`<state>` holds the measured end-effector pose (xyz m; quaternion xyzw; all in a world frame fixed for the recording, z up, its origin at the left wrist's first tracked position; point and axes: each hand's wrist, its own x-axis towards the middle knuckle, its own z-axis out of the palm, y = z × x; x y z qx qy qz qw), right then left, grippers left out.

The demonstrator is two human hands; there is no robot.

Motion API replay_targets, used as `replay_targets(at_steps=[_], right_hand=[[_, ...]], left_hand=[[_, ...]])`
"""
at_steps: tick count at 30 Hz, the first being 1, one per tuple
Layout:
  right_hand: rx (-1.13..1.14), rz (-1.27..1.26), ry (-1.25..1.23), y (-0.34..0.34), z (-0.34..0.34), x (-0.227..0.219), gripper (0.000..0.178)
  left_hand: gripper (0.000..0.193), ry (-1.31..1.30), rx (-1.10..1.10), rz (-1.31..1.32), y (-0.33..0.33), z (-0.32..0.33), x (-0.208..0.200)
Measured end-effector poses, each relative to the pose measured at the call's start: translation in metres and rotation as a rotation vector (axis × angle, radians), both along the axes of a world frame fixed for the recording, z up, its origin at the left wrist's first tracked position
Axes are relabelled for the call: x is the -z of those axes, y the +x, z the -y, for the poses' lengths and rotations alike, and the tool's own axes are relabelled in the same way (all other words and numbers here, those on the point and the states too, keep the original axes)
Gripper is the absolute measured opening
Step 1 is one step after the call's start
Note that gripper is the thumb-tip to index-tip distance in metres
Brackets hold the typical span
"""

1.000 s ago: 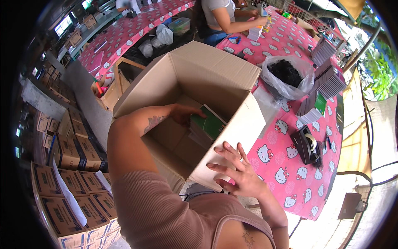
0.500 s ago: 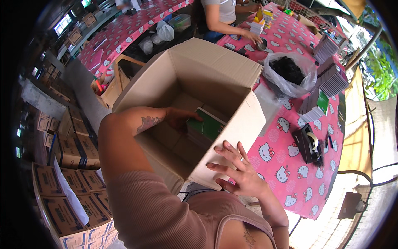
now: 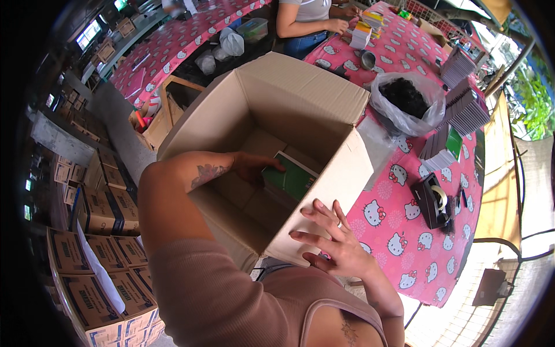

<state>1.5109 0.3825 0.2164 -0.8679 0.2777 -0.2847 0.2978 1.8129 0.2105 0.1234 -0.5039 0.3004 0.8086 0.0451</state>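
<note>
A large open cardboard box (image 3: 300,87) stands tilted in front of me, its opening toward me. My left hand (image 3: 254,168) reaches inside and grips a stack of green-covered booklets (image 3: 293,179) near the box's right wall. The thumb lies on the top cover, and the other fingers are partly hidden by the stack. Outside the box, my right hand (image 3: 335,237) lies with spread fingers against the pale right flap. Nothing is held in it.
A pink patterned table (image 3: 381,248) on the right bears a black tape dispenser (image 3: 428,201), a plastic bag of black material (image 3: 404,98) and booklet stacks (image 3: 467,110). A co-worker (image 3: 306,23) stands at the far side. Packed cartons (image 3: 87,295) are piled at lower left.
The co-worker's hand has drawn back from the round grey container toward the yellow booklets. My hands keep nearly the same places on the booklets and the box.
</note>
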Motion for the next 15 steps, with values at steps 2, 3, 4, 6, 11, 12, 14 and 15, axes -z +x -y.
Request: replay_targets(at_steps=[2, 3, 4, 6, 11, 12, 14, 15], right_hand=[[0.005, 0.0, -0.003, 0.0, -0.002, 0.001, 0.058], [0.002, -0.001, -0.002, 0.0, -0.001, 0.0, 0.058], [0.0, -0.002, -0.001, 0.0, -0.001, 0.0, 0.058], [0.002, 0.0, -0.003, 0.0, -0.001, 0.002, 0.058], [-0.008, 0.006, -0.004, 0.001, -0.002, -0.001, 0.057], [-0.008, 0.005, -0.007, 0.001, -0.001, -0.002, 0.057], [-0.009, 0.012, -0.013, 0.001, -0.002, -0.001, 0.057], [0.001, 0.018, -0.021, 0.0, -0.001, 0.003, 0.057]], left_hand=[[0.043, -0.208, 0.007, -0.09, -0.001, -0.011, -0.002], [0.043, -0.249, -0.002, -0.121, 0.0, -0.012, -0.002], [0.042, -0.289, -0.01, -0.15, 0.001, -0.014, -0.002], [0.044, -0.212, -0.025, -0.145, 0.002, -0.012, -0.001], [0.048, 0.039, -0.024, -0.003, 0.005, 0.006, 0.02], [0.048, 0.046, -0.032, 0.004, 0.007, 0.006, 0.025], [0.043, -0.107, -0.037, -0.058, 0.013, 0.0, 0.036], [0.041, -0.141, -0.02, -0.093, 0.011, 0.001, 0.032]])
